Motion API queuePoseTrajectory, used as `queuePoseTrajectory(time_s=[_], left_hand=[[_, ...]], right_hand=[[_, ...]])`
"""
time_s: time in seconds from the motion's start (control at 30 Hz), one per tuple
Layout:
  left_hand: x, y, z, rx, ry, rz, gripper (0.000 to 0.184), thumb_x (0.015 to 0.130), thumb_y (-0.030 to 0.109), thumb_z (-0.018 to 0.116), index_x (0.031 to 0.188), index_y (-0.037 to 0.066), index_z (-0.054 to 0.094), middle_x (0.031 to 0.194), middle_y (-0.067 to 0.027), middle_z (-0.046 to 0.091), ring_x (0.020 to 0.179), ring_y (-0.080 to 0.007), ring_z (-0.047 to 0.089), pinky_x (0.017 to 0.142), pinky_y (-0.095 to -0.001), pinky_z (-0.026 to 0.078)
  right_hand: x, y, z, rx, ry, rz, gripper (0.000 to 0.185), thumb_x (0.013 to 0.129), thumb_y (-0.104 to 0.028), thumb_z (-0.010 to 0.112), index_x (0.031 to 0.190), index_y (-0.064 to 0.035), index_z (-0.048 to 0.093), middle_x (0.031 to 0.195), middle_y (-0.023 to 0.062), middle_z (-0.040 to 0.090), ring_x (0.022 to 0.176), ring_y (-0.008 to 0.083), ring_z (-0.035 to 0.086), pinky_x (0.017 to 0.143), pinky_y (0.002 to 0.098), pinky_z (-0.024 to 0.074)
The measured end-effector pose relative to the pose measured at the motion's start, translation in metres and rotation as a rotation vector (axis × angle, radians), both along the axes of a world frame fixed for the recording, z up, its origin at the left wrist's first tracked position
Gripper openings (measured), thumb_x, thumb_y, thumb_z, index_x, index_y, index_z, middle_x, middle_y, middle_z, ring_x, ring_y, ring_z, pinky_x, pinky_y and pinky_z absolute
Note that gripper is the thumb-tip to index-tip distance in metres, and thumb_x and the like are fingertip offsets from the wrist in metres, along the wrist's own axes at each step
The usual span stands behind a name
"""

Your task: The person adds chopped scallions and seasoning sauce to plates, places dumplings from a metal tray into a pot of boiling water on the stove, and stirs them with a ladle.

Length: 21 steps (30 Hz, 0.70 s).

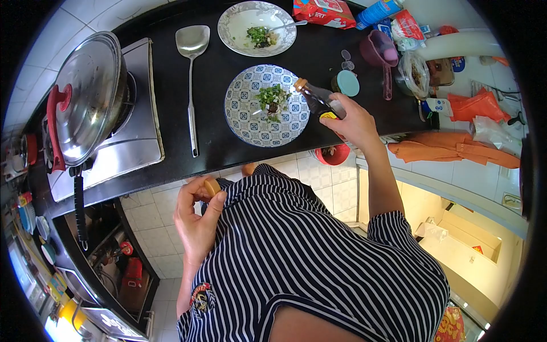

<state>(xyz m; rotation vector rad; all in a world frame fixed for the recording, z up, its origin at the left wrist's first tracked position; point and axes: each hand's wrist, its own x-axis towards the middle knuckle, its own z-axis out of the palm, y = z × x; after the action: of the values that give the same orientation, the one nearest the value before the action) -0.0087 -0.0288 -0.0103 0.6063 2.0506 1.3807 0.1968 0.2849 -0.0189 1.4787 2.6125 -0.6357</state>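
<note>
My right hand [356, 122] is wrapped round a dark glass sauce bottle [314, 98], tilted so that its mouth is over the right rim of a blue-and-white patterned plate [239, 122]. Chopped green herbs [273, 98] lie on that plate, along with white bits and a dark wet patch. A tan bottle cap [212, 186] is pinched between the thumb and fingers of my left hand [196, 216], held low in front of the counter. Behind the plate, a second bowl [233, 28] holds chopped greens and a spoon [288, 25].
On the left, a lidded pan [91, 97] sits on the gas stove [145, 114]. A metal spatula [191, 85] lies between stove and plate. To the right are a jar with a light-blue lid [348, 84], a purple ladle-like cup [379, 51] and several packets. A red bin [333, 155] stands below.
</note>
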Motion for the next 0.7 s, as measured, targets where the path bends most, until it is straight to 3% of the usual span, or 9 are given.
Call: queuePoseTrajectory(time_s=[0.7], left_hand=[[-0.0012,-0.0017,-0.0002,-0.015,0.012,-0.012,0.034,0.081,0.012,0.078,0.111,0.001,0.065,0.088,-0.0045,0.065,0.078,-0.0121,0.058,0.078,-0.0274,0.048]], right_hand=[[-0.0047,-0.0039,0.0079,-0.021,-0.034,-0.013,0.064,0.073,-0.042,0.075,0.127,-0.0134,0.056,0.118,0.0137,0.066,0.099,0.0308,0.066,0.086,0.0386,0.0503]])
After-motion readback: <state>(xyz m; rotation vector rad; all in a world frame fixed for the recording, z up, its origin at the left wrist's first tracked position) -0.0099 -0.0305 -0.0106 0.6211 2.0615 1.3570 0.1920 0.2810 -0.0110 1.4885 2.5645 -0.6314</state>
